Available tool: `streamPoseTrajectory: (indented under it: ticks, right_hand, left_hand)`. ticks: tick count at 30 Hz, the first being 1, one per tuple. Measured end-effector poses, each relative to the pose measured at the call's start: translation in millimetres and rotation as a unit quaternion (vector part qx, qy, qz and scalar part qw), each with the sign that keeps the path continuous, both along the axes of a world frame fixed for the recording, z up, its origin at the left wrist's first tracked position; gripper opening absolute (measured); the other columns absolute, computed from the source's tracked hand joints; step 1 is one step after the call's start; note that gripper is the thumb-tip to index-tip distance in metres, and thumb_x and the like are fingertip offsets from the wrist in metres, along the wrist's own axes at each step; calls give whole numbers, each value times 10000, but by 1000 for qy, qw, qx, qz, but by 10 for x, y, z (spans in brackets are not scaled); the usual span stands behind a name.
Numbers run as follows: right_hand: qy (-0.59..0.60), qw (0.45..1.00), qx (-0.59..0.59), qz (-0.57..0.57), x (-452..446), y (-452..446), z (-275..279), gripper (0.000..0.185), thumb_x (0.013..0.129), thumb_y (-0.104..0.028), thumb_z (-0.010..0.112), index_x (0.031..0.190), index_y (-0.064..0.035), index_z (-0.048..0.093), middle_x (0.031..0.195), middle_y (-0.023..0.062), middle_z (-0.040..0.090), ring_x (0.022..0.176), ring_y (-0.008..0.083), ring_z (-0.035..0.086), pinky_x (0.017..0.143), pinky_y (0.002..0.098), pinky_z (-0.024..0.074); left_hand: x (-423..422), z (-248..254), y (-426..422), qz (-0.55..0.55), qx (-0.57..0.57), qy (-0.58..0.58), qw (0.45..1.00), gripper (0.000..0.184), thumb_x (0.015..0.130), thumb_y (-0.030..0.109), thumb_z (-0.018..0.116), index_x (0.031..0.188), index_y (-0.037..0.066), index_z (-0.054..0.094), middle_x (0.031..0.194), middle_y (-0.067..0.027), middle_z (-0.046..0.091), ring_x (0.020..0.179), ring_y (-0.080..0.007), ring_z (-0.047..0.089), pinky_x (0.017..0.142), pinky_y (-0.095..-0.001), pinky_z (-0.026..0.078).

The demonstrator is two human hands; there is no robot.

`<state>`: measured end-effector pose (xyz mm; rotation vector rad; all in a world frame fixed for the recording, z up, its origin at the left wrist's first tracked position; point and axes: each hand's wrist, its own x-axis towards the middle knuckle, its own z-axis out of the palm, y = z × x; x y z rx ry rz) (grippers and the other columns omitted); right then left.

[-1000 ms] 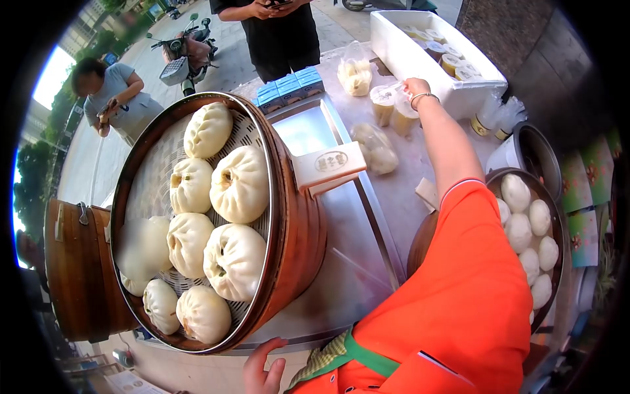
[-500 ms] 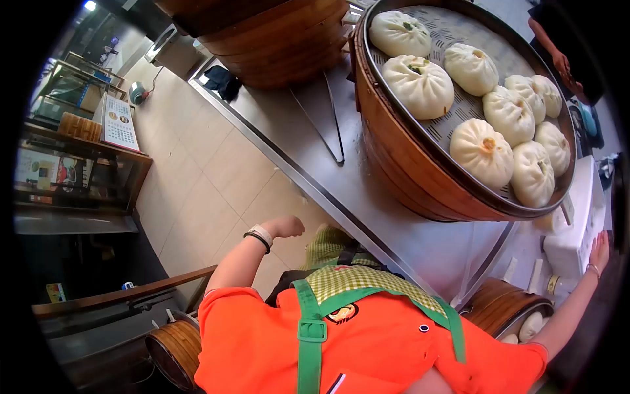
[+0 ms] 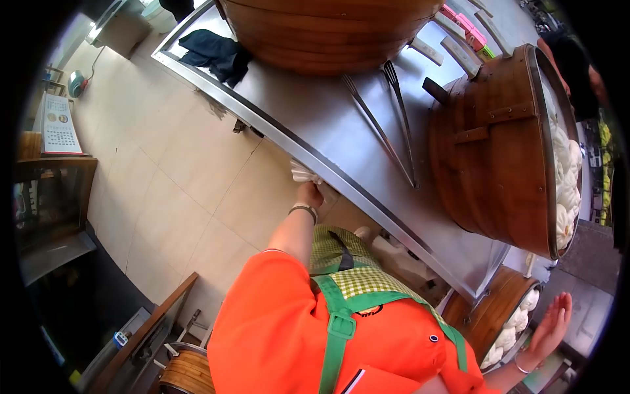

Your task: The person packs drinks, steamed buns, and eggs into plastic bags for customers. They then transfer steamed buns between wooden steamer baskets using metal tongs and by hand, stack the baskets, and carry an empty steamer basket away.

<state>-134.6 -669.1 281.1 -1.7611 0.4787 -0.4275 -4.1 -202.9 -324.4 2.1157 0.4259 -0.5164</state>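
White and crinkled, a bag (image 3: 303, 172) is showing just below the edge of the steel counter (image 3: 298, 105), and the left hand (image 3: 310, 195) is gripping it with curled fingers. On the other side, the right hand (image 3: 552, 328) is holding nothing; its fingers are lying straight and close together, just beside a low bamboo steamer (image 3: 482, 305) that is carrying pale buns (image 3: 512, 336). Metal tongs (image 3: 404, 131) are resting spread on the counter, between a tall steamer (image 3: 499, 151) and a stacked steamer (image 3: 335, 33), while a dark cloth (image 3: 216, 56) is lying crumpled near the corner.
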Motion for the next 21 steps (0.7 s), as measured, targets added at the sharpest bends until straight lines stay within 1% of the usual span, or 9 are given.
streamPoseTrajectory:
  ticks: [5,7,8,10,11,15,16,19,21]
  right_hand:
    - [53,992,-34,106,272,883,-87,358,907,-129,444,1224,35,422,1192,125,494,1071,195,493,923,305,379]
    - [66,988,-21,136,417,1017,-187,350,898,-126,460,1206,40,435,1160,124,503,1052,187,499,908,293,391]
    - [68,986,-14,150,485,1148,-234,346,895,-126,468,1197,41,441,1144,121,510,1039,184,505,899,288,396]
    - [75,982,-11,171,546,1324,-308,344,889,-125,480,1189,41,447,1125,119,519,1021,181,514,885,282,405]
    - [91,977,-9,190,553,1402,-342,342,884,-125,492,1181,41,453,1106,117,527,1004,178,522,872,276,413]
    - [131,972,-11,195,462,1696,-376,343,876,-123,514,1173,38,456,1083,114,541,973,172,538,844,272,428]
    - [133,972,-12,194,440,1691,-381,343,876,-123,514,1173,38,456,1083,114,541,973,172,538,844,272,428]
    - [141,976,8,167,356,1745,-422,351,882,-138,506,1180,39,452,1076,119,547,968,170,539,850,279,425]
    - [151,973,8,176,340,1768,-460,354,881,-142,508,1179,39,452,1074,119,547,965,171,539,848,280,425]
  left_hand:
    - [-111,-141,4,347,-459,56,816,183,846,49,432,992,60,542,954,-91,589,876,-205,573,752,-293,471]
    - [-59,698,72,429,-551,145,701,220,881,117,449,1077,70,538,1026,-84,586,918,-198,567,781,-307,491]
    - [-85,718,58,428,-553,145,700,220,881,117,449,1077,70,538,1026,-84,586,918,-198,567,781,-307,491]
    - [8,764,65,449,-673,162,566,214,915,214,441,1046,79,543,996,-66,592,899,-191,567,782,-311,490]
    - [45,210,-56,425,-689,193,555,252,928,267,422,1044,82,547,1002,-64,589,905,-189,567,796,-328,487]
    - [72,599,-91,449,-729,182,484,195,925,125,403,1059,75,536,1011,-41,581,872,-176,574,715,-302,509]
    - [43,569,-84,450,-728,184,483,195,925,125,403,1059,75,536,1011,-41,581,872,-176,574,715,-302,509]
    - [-64,541,-24,406,-575,149,695,268,860,27,363,1075,55,521,849,-82,581,669,-156,567,566,-273,463]
    - [-76,658,26,405,-504,166,745,256,848,33,376,1048,47,534,817,-86,577,629,-144,555,541,-265,448]
